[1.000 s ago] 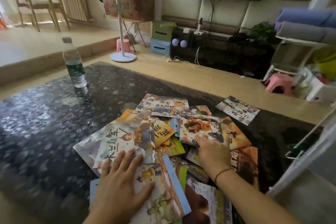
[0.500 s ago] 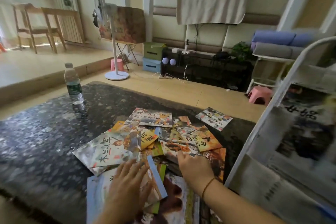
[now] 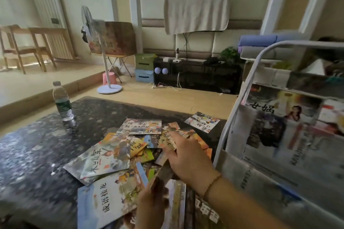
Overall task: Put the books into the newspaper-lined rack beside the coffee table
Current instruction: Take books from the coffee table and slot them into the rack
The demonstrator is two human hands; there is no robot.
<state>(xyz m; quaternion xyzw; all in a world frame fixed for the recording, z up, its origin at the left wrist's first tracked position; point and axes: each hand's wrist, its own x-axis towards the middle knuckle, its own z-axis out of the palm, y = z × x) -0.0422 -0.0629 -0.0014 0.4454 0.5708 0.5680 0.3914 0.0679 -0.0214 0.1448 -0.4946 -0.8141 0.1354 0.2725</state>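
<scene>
Since a moment ago the right hand (image 3: 188, 161) has lifted off the pile, fingers now pinching a thin book (image 3: 163, 170), while the left hand (image 3: 151, 204) has curled up beside it, though whether it grips anything I cannot tell; at right of frame, the white rack (image 3: 230, 128) holds only newspaper (image 3: 279, 135); scattered books (image 3: 119, 156) cover the dark speckled tabletop (image 3: 28, 154); a water bottle (image 3: 62, 101) stands at left.

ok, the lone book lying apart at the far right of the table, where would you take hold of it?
The lone book lies flat on the table, clear of the pile. Probably best to pinch its right edge, nearest the rack, coming from that side. Flat and thin, it may need sliding toward the table's edge first.
</scene>
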